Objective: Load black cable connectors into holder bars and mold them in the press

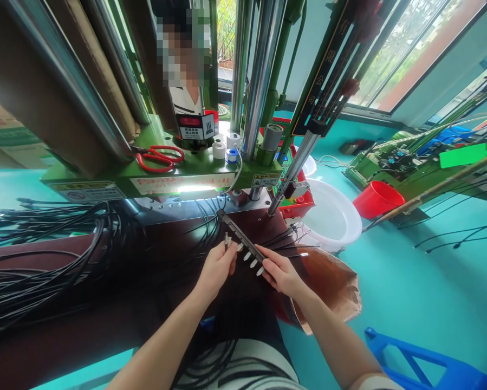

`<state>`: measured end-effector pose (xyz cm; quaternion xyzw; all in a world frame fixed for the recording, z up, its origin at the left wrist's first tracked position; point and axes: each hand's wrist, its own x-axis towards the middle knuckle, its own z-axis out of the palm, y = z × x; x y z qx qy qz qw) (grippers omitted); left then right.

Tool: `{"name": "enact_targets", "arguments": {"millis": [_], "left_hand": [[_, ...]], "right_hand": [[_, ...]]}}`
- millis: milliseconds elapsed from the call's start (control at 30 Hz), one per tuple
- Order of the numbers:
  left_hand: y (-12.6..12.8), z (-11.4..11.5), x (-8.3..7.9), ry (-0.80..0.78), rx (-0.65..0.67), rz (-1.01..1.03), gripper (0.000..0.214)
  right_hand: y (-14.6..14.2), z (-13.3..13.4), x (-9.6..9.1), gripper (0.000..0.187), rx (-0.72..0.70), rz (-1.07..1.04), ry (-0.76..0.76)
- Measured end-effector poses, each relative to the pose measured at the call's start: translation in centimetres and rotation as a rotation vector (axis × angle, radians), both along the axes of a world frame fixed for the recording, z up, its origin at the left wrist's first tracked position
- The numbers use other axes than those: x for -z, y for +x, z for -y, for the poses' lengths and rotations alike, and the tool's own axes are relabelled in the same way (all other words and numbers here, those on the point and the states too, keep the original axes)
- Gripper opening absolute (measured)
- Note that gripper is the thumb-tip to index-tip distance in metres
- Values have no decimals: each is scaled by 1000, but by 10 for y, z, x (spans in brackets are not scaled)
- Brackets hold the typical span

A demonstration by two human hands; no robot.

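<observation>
My right hand (279,271) is closed around the lower end of a long dark fixture bar (243,238), held at a slant above the brown tabletop. Several silvery cable plugs (253,263) stick out along its near side. Close to the bar's middle, my left hand (219,265) pinches a cable plug (226,241) whose metal tip points upward; the fingers hide its rear part. Black cables (206,233) run beyond the bar toward the machine.
A green press machine (162,181) stands ahead, red-handled scissors (160,157) on its ledge. Black cables (84,260) pile at left. At right are a white basin (328,214), a brown paper bag (332,281), a red bucket (377,200) and a blue stool (422,360). A person (184,97) is behind the machine.
</observation>
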<state>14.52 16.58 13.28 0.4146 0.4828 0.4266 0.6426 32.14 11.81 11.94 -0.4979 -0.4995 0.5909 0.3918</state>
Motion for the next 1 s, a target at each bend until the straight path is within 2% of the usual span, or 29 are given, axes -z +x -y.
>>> {"name": "enact_targets", "arguments": {"millis": [100, 233, 400, 700, 867, 1000], "left_hand": [[-6, -2, -4, 48, -73, 38, 29], [-5, -1, -6, -93, -77, 29, 23], [2, 0, 3, 64, -72, -45, 24], [-2, -3, 0, -65, -71, 26, 29], [-3, -6, 0, -50, -63, 43, 29], [-7, -6, -2, 34, -50, 22, 32]], "right_hand": [[4, -2, -1, 54, 11, -49, -27], [5, -4, -3, 55, 7, -79, -44], [5, -4, -5, 56, -2, -69, -54], [5, -4, -5, 57, -47, -53, -47], [2, -2, -2, 56, -68, 11, 32], [6, -4, -5, 55, -63, -39, -35]]}}
